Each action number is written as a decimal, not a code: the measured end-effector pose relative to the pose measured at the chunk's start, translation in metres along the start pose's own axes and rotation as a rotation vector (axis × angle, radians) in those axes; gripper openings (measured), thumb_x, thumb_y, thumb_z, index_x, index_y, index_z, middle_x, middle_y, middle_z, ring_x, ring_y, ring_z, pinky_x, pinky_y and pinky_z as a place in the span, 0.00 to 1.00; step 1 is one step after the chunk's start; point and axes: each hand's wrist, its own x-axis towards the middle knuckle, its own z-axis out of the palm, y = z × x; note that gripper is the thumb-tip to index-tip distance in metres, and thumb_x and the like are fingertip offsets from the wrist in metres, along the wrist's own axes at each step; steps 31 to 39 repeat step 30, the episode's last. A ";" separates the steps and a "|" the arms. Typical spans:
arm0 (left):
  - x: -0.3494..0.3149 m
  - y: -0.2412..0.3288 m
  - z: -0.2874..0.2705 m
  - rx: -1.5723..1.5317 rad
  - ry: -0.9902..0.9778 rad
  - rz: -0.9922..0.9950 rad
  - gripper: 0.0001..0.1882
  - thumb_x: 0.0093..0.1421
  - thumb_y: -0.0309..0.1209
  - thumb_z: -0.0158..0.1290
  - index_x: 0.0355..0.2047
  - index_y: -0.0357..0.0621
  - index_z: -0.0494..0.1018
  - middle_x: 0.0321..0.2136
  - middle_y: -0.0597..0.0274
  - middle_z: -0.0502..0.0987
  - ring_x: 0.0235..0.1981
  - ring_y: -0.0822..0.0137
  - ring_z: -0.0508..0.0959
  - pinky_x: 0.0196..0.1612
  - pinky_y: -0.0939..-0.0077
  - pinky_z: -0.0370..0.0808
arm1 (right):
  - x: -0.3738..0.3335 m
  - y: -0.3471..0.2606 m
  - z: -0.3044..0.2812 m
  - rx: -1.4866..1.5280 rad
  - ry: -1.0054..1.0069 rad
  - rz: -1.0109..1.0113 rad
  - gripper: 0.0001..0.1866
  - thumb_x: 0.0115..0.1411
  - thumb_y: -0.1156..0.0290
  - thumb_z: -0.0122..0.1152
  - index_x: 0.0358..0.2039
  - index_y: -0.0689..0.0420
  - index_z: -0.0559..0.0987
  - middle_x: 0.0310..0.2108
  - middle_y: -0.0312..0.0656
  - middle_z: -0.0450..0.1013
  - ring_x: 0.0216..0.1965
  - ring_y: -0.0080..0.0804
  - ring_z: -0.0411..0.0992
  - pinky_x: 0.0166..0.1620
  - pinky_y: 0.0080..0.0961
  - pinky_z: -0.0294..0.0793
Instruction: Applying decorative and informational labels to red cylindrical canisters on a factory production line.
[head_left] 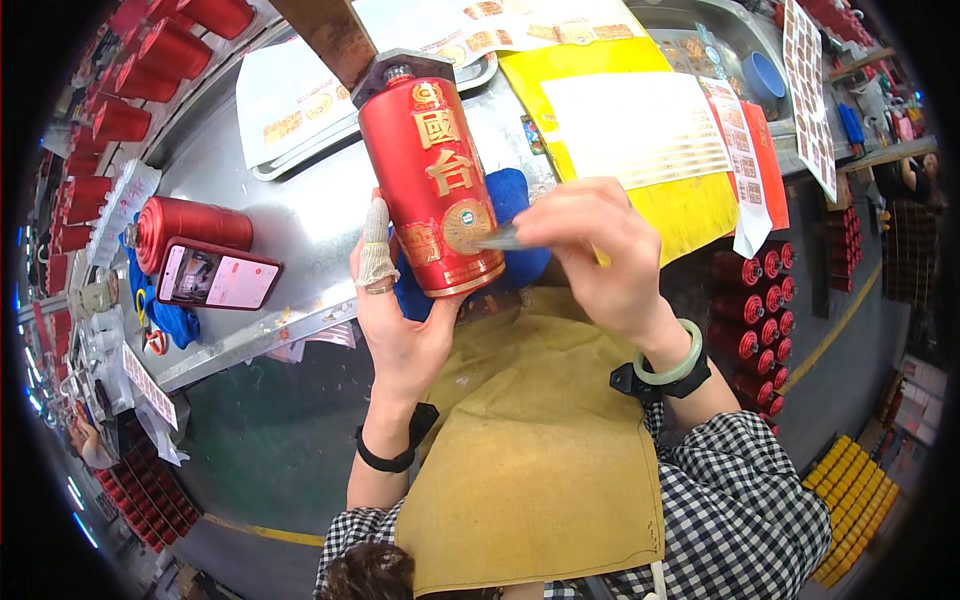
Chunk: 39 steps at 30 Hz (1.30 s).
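Note:
A red bottle (415,170) with raised gold characters and a round gold emblem lies tilted across the bench edge. Its neck rests in a dark metal holder (400,70) at the far end. My left hand (400,325) is closed round its lower left side, thumb by the base, with a white knitted sleeve on one finger. Between the fingertips of my right hand (600,245) is a thin grey pointed tool (505,239), partly blurred. Its tip is at the round emblem; whether it touches cannot be told. A blue cloth (515,200) is bunched behind the bottle.
On the metal bench (290,220), another red bottle (195,232) lies left behind a propped phone (218,277). White label sheets (640,125) cover a yellow folder (690,215) at right. A blue cup (763,75) stands far right. Red bottles (750,310) are stacked beyond my right arm.

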 end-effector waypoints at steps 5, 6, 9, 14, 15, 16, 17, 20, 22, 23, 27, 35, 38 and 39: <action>-0.001 -0.005 0.002 -0.061 0.035 -0.010 0.49 0.50 0.21 0.70 0.71 0.36 0.57 0.60 0.47 0.69 0.57 0.54 0.74 0.61 0.64 0.70 | -0.015 -0.023 -0.002 -0.085 -0.167 -0.223 0.12 0.49 0.72 0.65 0.36 0.50 0.85 0.38 0.32 0.81 0.39 0.28 0.77 0.47 0.30 0.73; -0.001 -0.005 0.001 -0.018 0.031 0.007 0.49 0.50 0.21 0.70 0.71 0.36 0.57 0.61 0.46 0.69 0.57 0.54 0.75 0.60 0.64 0.70 | -0.013 -0.026 -0.005 -0.043 -0.212 -0.226 0.13 0.48 0.71 0.65 0.37 0.50 0.85 0.39 0.32 0.81 0.39 0.28 0.77 0.46 0.29 0.73; 0.000 -0.004 0.003 -0.162 0.068 -0.049 0.49 0.48 0.23 0.71 0.70 0.37 0.59 0.65 0.44 0.66 0.59 0.51 0.73 0.61 0.62 0.70 | -0.007 -0.023 -0.010 -0.012 -0.093 -0.150 0.15 0.48 0.76 0.68 0.38 0.52 0.85 0.38 0.34 0.81 0.36 0.31 0.76 0.44 0.29 0.73; 0.002 0.015 -0.002 0.273 0.080 0.189 0.42 0.47 0.24 0.72 0.64 0.50 0.71 0.68 0.46 0.63 0.67 0.47 0.65 0.67 0.55 0.65 | 0.002 -0.017 -0.004 0.055 0.254 0.087 0.14 0.52 0.86 0.70 0.40 0.59 0.82 0.36 0.40 0.81 0.36 0.36 0.76 0.39 0.28 0.75; 0.000 0.013 0.000 0.430 0.100 0.342 0.37 0.47 0.26 0.73 0.60 0.55 0.75 0.66 0.48 0.65 0.65 0.48 0.67 0.66 0.57 0.67 | 0.002 -0.017 -0.003 0.084 0.270 0.119 0.14 0.54 0.86 0.69 0.41 0.60 0.81 0.36 0.41 0.80 0.36 0.36 0.77 0.38 0.26 0.75; -0.002 0.011 0.001 0.588 0.120 0.495 0.33 0.47 0.28 0.73 0.56 0.60 0.79 0.65 0.51 0.68 0.63 0.49 0.68 0.64 0.59 0.68 | 0.002 -0.017 -0.002 0.084 0.272 0.121 0.14 0.54 0.86 0.69 0.41 0.60 0.81 0.36 0.41 0.80 0.36 0.36 0.77 0.38 0.26 0.75; -0.007 0.007 0.001 0.647 0.122 0.486 0.26 0.48 0.31 0.74 0.49 0.67 0.83 0.62 0.54 0.71 0.61 0.51 0.68 0.62 0.61 0.69 | 0.003 -0.017 -0.001 0.103 0.288 0.135 0.14 0.55 0.86 0.69 0.41 0.60 0.81 0.36 0.41 0.80 0.37 0.35 0.77 0.39 0.26 0.76; -0.002 0.005 -0.002 0.728 0.118 0.565 0.26 0.48 0.32 0.74 0.49 0.67 0.83 0.61 0.54 0.71 0.62 0.51 0.68 0.61 0.61 0.70 | 0.003 -0.020 0.002 0.143 0.299 0.169 0.14 0.56 0.86 0.68 0.43 0.60 0.81 0.37 0.42 0.80 0.37 0.33 0.78 0.41 0.25 0.77; 0.005 0.014 0.000 0.733 0.106 0.559 0.25 0.48 0.34 0.73 0.47 0.68 0.83 0.63 0.56 0.70 0.62 0.50 0.67 0.61 0.60 0.69 | 0.004 -0.021 0.004 0.164 0.295 0.189 0.14 0.57 0.86 0.67 0.43 0.60 0.81 0.37 0.42 0.79 0.37 0.32 0.78 0.41 0.24 0.78; 0.008 0.018 0.001 0.759 0.070 0.560 0.24 0.48 0.35 0.73 0.47 0.69 0.83 0.63 0.58 0.70 0.62 0.50 0.67 0.61 0.60 0.69 | 0.005 -0.022 0.005 0.175 0.298 0.207 0.14 0.58 0.85 0.67 0.44 0.61 0.80 0.38 0.43 0.79 0.37 0.31 0.79 0.42 0.24 0.78; 0.016 0.016 -0.002 0.774 0.001 0.574 0.22 0.48 0.37 0.72 0.46 0.71 0.84 0.65 0.60 0.70 0.64 0.51 0.65 0.63 0.59 0.67 | 0.003 -0.022 0.004 0.184 0.315 0.257 0.13 0.60 0.83 0.66 0.46 0.61 0.80 0.39 0.44 0.79 0.38 0.30 0.80 0.44 0.23 0.78; 0.006 0.004 -0.002 0.678 0.064 0.568 0.16 0.60 0.41 0.63 0.49 0.71 0.83 0.62 0.65 0.74 0.63 0.56 0.66 0.63 0.53 0.68 | -0.001 -0.022 -0.001 0.182 0.292 0.365 0.14 0.62 0.81 0.65 0.48 0.60 0.79 0.41 0.41 0.80 0.39 0.31 0.80 0.45 0.24 0.78; 0.006 0.004 -0.002 0.678 0.064 0.568 0.16 0.60 0.41 0.63 0.49 0.71 0.83 0.62 0.65 0.74 0.63 0.56 0.66 0.63 0.53 0.68 | -0.001 -0.022 -0.001 0.182 0.292 0.365 0.14 0.62 0.81 0.65 0.48 0.60 0.79 0.41 0.41 0.80 0.39 0.31 0.80 0.45 0.24 0.78; 0.006 0.004 -0.002 0.678 0.064 0.568 0.16 0.60 0.41 0.63 0.49 0.71 0.83 0.62 0.65 0.74 0.63 0.56 0.66 0.63 0.53 0.68 | -0.001 -0.022 -0.001 0.182 0.292 0.365 0.14 0.62 0.81 0.65 0.48 0.60 0.79 0.41 0.41 0.80 0.39 0.31 0.80 0.45 0.24 0.78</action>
